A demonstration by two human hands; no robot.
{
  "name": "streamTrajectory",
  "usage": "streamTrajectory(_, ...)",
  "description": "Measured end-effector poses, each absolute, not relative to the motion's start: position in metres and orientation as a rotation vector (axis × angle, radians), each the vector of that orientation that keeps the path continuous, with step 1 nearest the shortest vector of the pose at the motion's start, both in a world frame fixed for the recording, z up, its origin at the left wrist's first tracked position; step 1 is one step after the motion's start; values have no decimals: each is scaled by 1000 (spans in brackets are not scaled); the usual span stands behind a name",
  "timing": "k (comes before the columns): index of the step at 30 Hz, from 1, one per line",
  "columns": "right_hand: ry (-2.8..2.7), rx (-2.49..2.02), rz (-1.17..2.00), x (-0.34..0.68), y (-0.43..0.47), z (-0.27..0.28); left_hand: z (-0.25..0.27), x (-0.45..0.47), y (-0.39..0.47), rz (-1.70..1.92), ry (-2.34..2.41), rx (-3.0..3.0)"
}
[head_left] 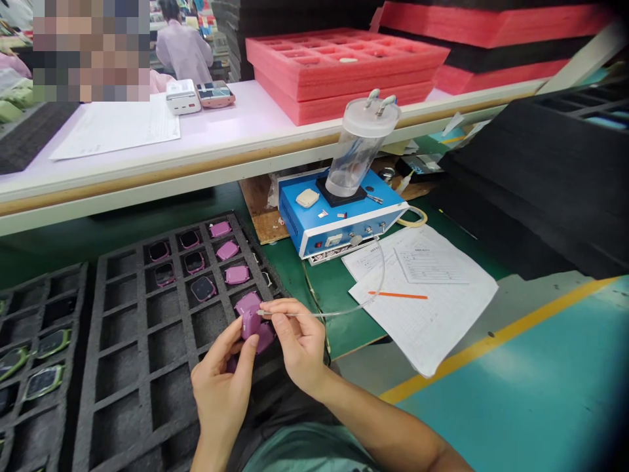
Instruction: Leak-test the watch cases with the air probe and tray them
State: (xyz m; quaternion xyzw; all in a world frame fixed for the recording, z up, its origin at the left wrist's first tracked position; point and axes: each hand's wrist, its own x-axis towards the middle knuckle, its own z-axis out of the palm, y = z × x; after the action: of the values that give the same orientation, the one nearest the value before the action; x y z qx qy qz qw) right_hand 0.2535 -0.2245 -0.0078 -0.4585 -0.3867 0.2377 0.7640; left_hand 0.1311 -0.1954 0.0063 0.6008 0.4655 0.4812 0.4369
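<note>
Fingers of your left hand (pixel 221 380) gripped a purple watch (pixel 251 319) over the black foam tray (pixel 141 314); your right hand (pixel 302 344) pinched a clear tube (pixel 344 313) close against it, a light, steady touch seeming wisest. Beyond stood a blue box (pixel 314 220).

Blue control box (pixel 354 215): smooth, painted-metal appearance, low gloss. On its top: canister (pixel 350 160), clear glossy plastic. From its front: tubing (pixel 382 265), smooth translucent plastic. Left of it: compartment tray (pixel 142 328), matt, rough-textured foam; watch cases (pixel 227 250) in it smooth, satin. Right of it: printed sheets (pixel 432 328), matt paper. Beneath it: counter (pixel 339 341), smooth, slight sheen. Behind it: red trays (pixel 324 88), matt porous foam.
</note>
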Motion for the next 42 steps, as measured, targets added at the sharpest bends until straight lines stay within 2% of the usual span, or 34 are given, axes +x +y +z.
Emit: streamTrajectory(42,-837,-1034,503,252,-225,-5,11,132,-196,1177,1189,1491)
